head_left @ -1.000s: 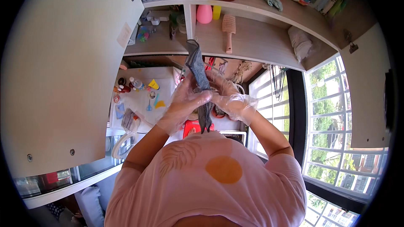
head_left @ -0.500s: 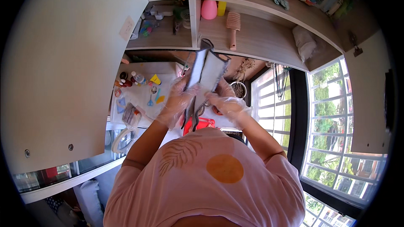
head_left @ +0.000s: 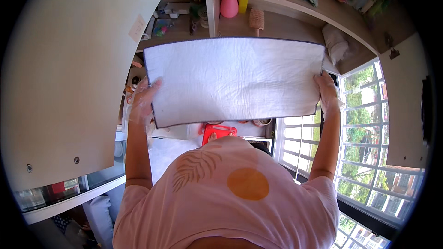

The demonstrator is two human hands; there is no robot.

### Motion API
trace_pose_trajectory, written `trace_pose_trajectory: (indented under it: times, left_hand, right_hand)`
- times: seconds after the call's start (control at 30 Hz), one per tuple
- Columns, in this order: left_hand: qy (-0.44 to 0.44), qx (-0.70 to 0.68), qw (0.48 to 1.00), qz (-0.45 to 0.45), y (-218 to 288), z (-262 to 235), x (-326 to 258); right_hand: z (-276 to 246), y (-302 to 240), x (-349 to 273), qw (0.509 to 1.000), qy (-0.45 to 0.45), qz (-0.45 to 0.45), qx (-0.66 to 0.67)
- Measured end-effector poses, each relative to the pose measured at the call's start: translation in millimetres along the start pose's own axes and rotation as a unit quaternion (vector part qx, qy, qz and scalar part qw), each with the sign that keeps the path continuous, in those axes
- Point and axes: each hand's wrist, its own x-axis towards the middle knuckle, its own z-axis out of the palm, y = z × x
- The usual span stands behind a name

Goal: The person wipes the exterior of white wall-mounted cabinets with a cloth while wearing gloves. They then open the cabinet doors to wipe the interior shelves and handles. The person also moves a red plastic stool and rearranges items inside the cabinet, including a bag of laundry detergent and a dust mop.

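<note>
A white rectangular cloth mat (head_left: 235, 80) with dark stitched edging is stretched flat between my hands, in front of the cupboard. My left hand (head_left: 144, 97), in a clear plastic glove, grips its left edge with the thumb on the white face. On the opposite edge, my right hand (head_left: 326, 90), gloved the same way, pinches the mat with the thumb in front. The fingers behind the mat are mostly hidden. The mat also covers most of the table beyond it.
An open cupboard door (head_left: 74, 74) stands at the left. Shelves ahead hold a pink rounded object (head_left: 229, 7), a brush-like item (head_left: 256, 20) and a white bag (head_left: 335, 41). My feet are on a red stool (head_left: 219, 133). Barred windows (head_left: 360, 124) line the right.
The mat was folded between my hands close together. My hands have moved apart to left and right, and the mat is now spread open.
</note>
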Motion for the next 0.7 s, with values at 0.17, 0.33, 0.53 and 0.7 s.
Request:
trace_pose_trajectory:
  times: [0.17,0.33,0.53,0.7]
  left_hand:
    - [-0.018,0.009,0.998,0.053,7.9,3.3,-4.0]
    - [-0.012,0.021,0.999,0.042,18.6,6.9,-1.0]
    - [-0.019,-0.004,0.999,0.042,41.3,36.9,-17.0]
    - [-0.348,-0.193,0.917,0.005,38.5,139.1,-32.5]
  right_hand:
    - [-11.5,-5.0,-8.0,0.998,-0.047,-0.013,0.042]
    - [-11.2,-10.1,-15.2,0.996,-0.041,0.001,0.085]
    - [13.4,-23.9,-31.6,0.999,-0.025,0.006,0.033]
    - [105.6,-10.9,-45.6,0.989,-0.147,0.018,-0.003]
